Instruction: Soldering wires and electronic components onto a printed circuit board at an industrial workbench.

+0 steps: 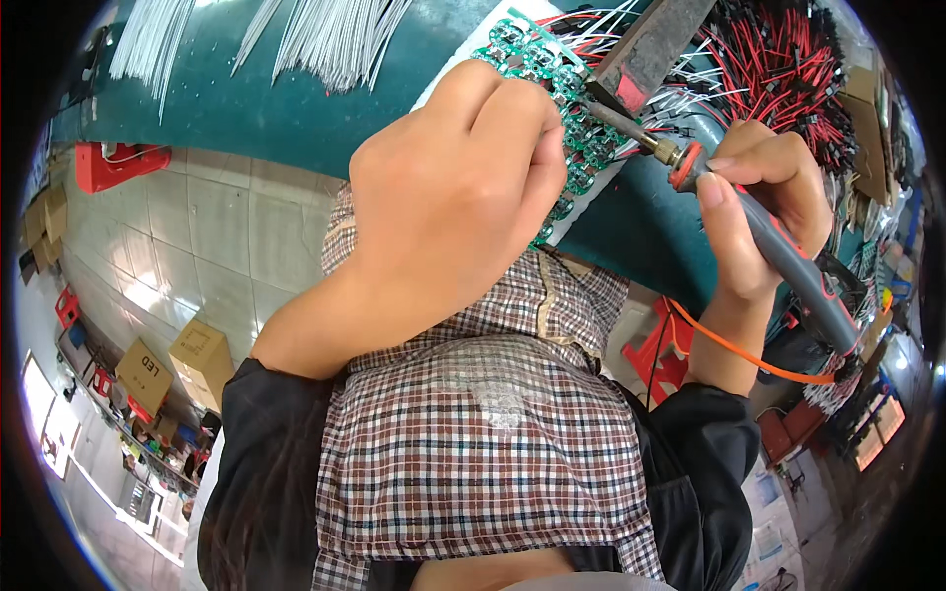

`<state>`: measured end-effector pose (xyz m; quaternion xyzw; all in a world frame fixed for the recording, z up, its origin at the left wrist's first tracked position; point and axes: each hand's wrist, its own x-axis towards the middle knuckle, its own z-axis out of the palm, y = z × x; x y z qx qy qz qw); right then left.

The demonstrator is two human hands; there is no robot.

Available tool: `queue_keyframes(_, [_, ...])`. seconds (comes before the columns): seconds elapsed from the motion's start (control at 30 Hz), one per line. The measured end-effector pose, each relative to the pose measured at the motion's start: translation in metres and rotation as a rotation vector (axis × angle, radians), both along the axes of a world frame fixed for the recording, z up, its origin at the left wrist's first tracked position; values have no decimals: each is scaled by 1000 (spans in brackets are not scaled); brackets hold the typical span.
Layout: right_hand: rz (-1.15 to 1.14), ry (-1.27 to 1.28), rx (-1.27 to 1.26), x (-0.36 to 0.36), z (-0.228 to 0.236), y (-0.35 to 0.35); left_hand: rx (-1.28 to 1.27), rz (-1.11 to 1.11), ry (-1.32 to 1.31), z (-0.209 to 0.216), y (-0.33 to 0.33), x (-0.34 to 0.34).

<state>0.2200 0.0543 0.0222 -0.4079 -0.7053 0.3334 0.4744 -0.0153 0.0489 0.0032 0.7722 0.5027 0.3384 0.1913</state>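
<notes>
My right hand (764,202) grips a soldering iron (788,251) with a grey and red handle. Its metal shaft points left, and the tip is over a panel of small green circuit boards (591,148), close to my left fingers; whether it touches is unclear. The panel rests on a white sheet (567,229) at the near edge of the green table. My left hand (458,172) is closed above the panel's left side, thumb and fingers curled together. Whatever is between those fingertips is hidden behind the hand.
A dark metal bar (655,49) stands just beyond the iron's tip. White wires (335,39) lie at the far left of the table (227,108); a heap of red and black wires (778,74) lies far right. An orange cable (749,362) runs beneath my right hand.
</notes>
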Motion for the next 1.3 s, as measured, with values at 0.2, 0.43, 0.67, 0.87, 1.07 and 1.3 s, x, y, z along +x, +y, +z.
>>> queue_keyframes(0.2, [-3,-13,-4,1,-4,3,13,8,34,-6,3,4])
queue_keyframes(0.43, [37,-6,30,3,-1,5,44,-7,50,-7,4,1])
queue_keyframes(0.67, [2,-44,94,-8,2,-1,22,47,15,-2,6,-9])
queue_keyframes(0.87, [9,-61,49,-17,-1,6,44,80,18,-4,9,-9])
queue_keyframes(1.07, [35,-69,26,-14,-2,12,38,77,20,-7,10,-8])
queue_keyframes(1.3, [36,-12,68,-15,6,9,18,68,-2,3,8,-15])
